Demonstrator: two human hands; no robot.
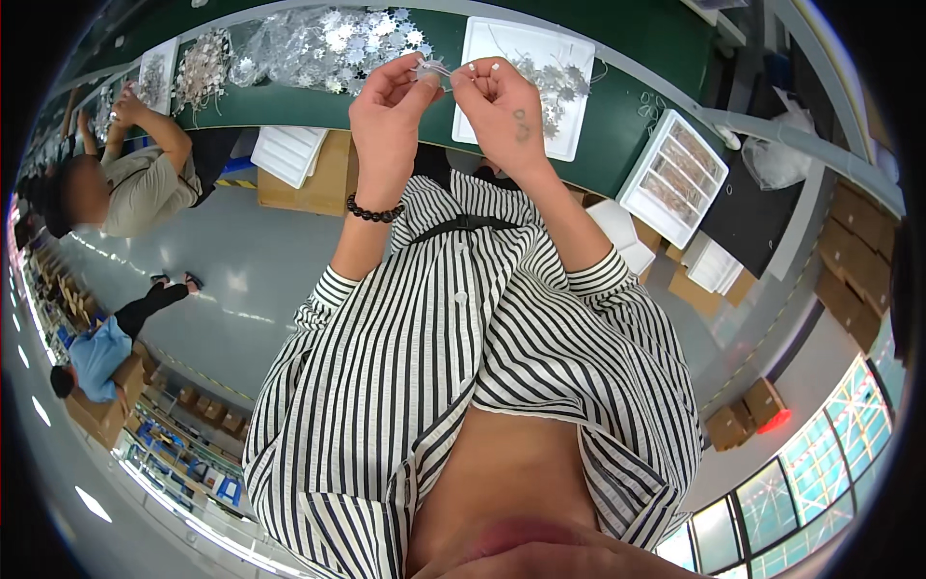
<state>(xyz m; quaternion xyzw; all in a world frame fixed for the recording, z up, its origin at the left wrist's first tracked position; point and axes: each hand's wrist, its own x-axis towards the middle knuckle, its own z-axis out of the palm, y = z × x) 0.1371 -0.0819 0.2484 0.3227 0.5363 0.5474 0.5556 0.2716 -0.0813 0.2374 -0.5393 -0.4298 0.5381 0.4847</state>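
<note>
Silvery small piece (433,68) pinched between left hand (386,101) and right hand (497,101), fingertips clamped; a loosened grip could drop it onto the far white tray (482,43).

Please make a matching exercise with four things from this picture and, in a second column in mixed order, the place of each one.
Things:
1. black bead bracelet
2. small clear silvery piece
3. white rectangular tray
4. white compartment box with brownish parts

Places:
A. on the green table beyond both hands
B. pinched between the left hand and the right hand
C. at the green table's right end
D. around the left wrist

Pairs: 1-D, 2-B, 3-A, 4-C
</note>
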